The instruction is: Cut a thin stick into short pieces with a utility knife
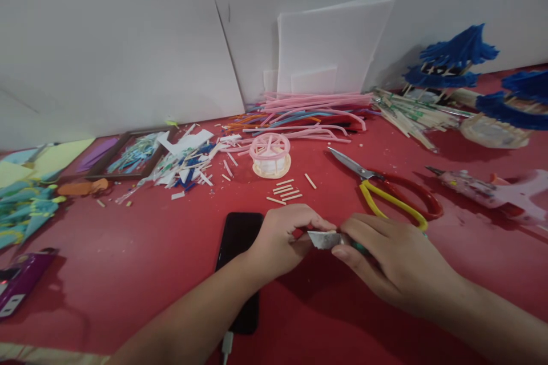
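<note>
My right hand (381, 251) is wrapped round the dark green handle of a small knife (324, 239), whose grey blade points left. Close to the blade, my left hand (285, 236) is pinched, its fingertips meeting at something too small and hidden to make out. Beyond the hands lie several short wooden sticks (291, 191) on the red table (171, 274). A small round frame with a pink spoked ring (269, 147) stands behind them on a pale base. Under my left wrist is a black phone (240, 234) with a white cable.
Red and yellow scissors (389, 191) and a pink glue gun (496, 191) lie at right. Pink tubes (317, 102), wooden skewers (411, 117) and blue-roofed models (458, 51) stand or lie behind. Paper scraps (184, 159), a brown tray (105, 168) and a purple device (25, 279) are at left.
</note>
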Demonstrator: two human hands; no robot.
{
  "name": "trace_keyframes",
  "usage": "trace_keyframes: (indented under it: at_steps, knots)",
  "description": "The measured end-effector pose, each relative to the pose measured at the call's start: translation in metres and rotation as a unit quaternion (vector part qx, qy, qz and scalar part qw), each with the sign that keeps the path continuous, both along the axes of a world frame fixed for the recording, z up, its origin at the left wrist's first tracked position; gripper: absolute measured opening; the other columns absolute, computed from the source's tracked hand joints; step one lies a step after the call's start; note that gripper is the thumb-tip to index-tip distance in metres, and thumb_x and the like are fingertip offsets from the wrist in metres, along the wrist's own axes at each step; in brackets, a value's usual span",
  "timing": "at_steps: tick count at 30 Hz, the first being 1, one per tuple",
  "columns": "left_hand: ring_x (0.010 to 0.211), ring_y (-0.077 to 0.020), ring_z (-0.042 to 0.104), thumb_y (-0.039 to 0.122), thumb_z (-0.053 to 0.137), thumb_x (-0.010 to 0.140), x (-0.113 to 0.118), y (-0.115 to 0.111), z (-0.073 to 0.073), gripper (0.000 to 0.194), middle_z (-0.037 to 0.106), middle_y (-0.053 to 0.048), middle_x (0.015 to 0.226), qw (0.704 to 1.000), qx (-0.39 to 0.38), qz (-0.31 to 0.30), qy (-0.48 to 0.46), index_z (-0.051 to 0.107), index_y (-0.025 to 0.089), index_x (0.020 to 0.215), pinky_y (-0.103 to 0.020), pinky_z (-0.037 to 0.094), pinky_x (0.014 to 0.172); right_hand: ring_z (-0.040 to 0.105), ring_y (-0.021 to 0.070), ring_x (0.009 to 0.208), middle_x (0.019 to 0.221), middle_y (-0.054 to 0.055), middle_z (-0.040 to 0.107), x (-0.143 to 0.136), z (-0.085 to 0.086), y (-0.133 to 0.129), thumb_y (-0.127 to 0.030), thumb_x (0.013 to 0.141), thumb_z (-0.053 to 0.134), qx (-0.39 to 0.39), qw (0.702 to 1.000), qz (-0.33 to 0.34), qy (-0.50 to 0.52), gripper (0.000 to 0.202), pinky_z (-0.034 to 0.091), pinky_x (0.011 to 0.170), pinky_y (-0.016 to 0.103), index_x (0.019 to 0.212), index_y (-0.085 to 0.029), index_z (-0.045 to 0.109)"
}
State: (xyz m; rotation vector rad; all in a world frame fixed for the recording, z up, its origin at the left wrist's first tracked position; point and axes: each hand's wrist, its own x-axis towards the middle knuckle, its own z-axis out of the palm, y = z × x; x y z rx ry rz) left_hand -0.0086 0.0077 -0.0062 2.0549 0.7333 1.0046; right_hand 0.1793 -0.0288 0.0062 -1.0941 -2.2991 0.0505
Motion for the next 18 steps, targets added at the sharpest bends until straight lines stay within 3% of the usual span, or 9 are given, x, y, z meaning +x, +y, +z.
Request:
trace_keyframes:
  at_steps: [6, 12, 18]
  knots:
    - [0.067, -0.0146, 0.067, 0.031, 0.057, 0.090, 0.000, 0.000, -0.001, 0.025, 0.073, -0.008, 0.073, 1.000, -0.012, 0.002, -0.007, 0.070, 0.015, 0.077, -0.023, 0.051, 0.062, 0.049, 0.0119, 0.047, 0.057, 0.000, 0.056, 0.001, 0.002, 0.000, -0.042, 0.102, 0.027, -0.017, 1.000, 0.004, -0.003, 0.046, 0.031, 0.045, 0.024, 0.068, -0.020, 0.049]
    - [0.066, -0.0140, 0.067, 0.027, 0.055, 0.091, 0.000, -0.002, 0.003, 0.024, 0.073, -0.008, 0.073, 1.000, -0.008, 0.001, 0.001, 0.071, 0.015, 0.078, -0.022, 0.051, 0.061, 0.049, 0.0117, 0.046, 0.056, -0.001, 0.054, 0.001, 0.001, -0.001, -0.040, 0.102, 0.027, -0.019, 1.000, 0.008, -0.002, 0.044, 0.031, 0.045, 0.024, 0.068, -0.021, 0.046]
    - [0.063, -0.0125, 0.067, 0.023, 0.055, 0.093, -0.001, -0.004, 0.010, 0.028, 0.072, -0.007, 0.067, 0.997, 0.053, -0.047, -0.010, 0.066, 0.014, 0.068, -0.019, 0.050, 0.059, 0.045, 0.0108, 0.043, 0.054, -0.002, 0.049, 0.008, 0.002, 0.000, -0.040, 0.102, 0.026, -0.009, 1.000, 0.005, 0.027, 0.043, 0.030, 0.044, 0.024, 0.067, -0.022, 0.043]
